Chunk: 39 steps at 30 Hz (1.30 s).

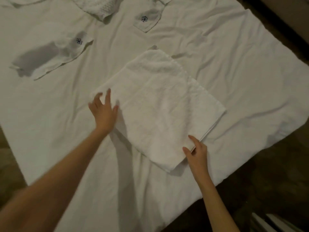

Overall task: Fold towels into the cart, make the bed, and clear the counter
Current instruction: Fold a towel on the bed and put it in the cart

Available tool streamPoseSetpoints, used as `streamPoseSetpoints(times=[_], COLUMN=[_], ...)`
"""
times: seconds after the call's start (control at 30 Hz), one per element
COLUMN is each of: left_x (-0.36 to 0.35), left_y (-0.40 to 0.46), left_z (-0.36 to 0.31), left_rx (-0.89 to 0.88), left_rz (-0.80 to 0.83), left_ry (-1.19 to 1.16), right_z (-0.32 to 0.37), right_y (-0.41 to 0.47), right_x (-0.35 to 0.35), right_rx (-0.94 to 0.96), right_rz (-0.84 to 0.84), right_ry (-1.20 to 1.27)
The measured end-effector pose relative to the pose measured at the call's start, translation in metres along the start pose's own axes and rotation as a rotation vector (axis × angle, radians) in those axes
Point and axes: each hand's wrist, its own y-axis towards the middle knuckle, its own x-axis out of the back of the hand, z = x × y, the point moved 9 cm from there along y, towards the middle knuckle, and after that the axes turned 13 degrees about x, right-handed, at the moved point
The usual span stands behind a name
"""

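A: Head view. Where does the folded towel lie?

B: It lies flat on the white bed sheet, near the sheet's near-right edge, folded into a rough rectangle set at a slant.

A: What is the state of the left hand?

B: The fingers are spread and nearly straight. The hand sits at the towel's left edge, palm down; the fingertips are blurred, so contact with the towel cannot be confirmed. It grips nothing.

A: And the right hand?

B: It is at the towel's near-right corner. The thumb lies on the top layer and the fingers curl at the stacked edge, pinching the corner.

A: What else is on the sheet?

B: Two small cloths with a dark emblem: one cloth at far left, a second cloth at top centre. A textured towel lies at the top edge. All three are well apart from the hands.
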Motion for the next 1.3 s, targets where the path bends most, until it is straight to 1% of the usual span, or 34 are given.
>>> streamPoseSetpoints(times=[0.03, 0.07, 0.13, 0.23, 0.3, 0.37, 0.47, 0.5, 0.57, 0.63, 0.73, 0.87, 1.0, 1.07, 1.13, 1.2, 1.3], left_x=[-0.001, -0.008, -0.033, -0.072, -0.088, -0.097, -0.096, -0.094, -0.086, -0.077, -0.061, -0.044, -0.037, -0.026, -0.012, 0.0, 0.017], left_y=[-0.032, -0.065, -0.13, -0.212, -0.244, -0.26, -0.264, -0.265, -0.27, -0.276, -0.286, -0.307, -0.342, -0.344, -0.329, -0.304, -0.262], left_z=[0.001, 0.005, 0.005, -0.015, -0.027, -0.04, -0.05, -0.047, -0.031, -0.008, 0.009, 0.023, 0.052, 0.058, 0.054, 0.045, 0.037], left_rx=[0.074, 0.188, 0.403, 0.517, 0.576, 0.595, 0.56, 0.557, 0.574, 0.612, 0.621, 0.581, 0.612, 0.606, 0.589, 0.592, 0.612], left_rz=[0.004, 0.036, 0.194, 0.452, 0.548, 0.595, 0.602, 0.602, 0.579, 0.513, 0.462, 0.501, 0.62, 0.623, 0.606, 0.597, 0.532], left_ry=[-0.106, -0.219, -0.392, -0.661, -0.813, -0.914, -1.063, -1.072, -0.971, -0.85, -0.848, -0.868, -0.875, -0.938, -1.058, -1.196, -1.368], right_z=[-0.001, -0.002, -0.003, 0.003, 0.006, 0.008, 0.011, 0.013, 0.018, 0.025, 0.028, 0.025, 0.013, 0.017, 0.026, 0.041, 0.064], right_y=[0.006, 0.014, 0.032, 0.07, 0.095, 0.116, 0.131, 0.129, 0.121, 0.105, 0.073, 0.022, -0.033, -0.049, -0.052, -0.046, -0.019], right_x=[0.007, 0.014, 0.031, 0.059, 0.073, 0.084, 0.096, 0.098, 0.098, 0.098, 0.106, 0.118, 0.127, 0.126, 0.124, 0.123, 0.119], right_rx=[0.008, 0.007, -0.004, 0.016, 0.033, 0.055, 0.05, 0.041, 0.048, 0.063, 0.034, -0.029, -0.112, -0.105, -0.082, -0.044, 0.006], right_rz=[-0.037, -0.072, -0.131, -0.169, -0.173, -0.193, -0.257, -0.259, -0.23, -0.18, -0.147, -0.159, -0.187, -0.189, -0.19, -0.2, -0.203], right_ry=[-0.008, -0.014, -0.022, -0.06, -0.073, -0.061, -0.011, -0.008, -0.011, -0.002, -0.008, -0.049, -0.027, 0.018, 0.026, 0.047, 0.17])
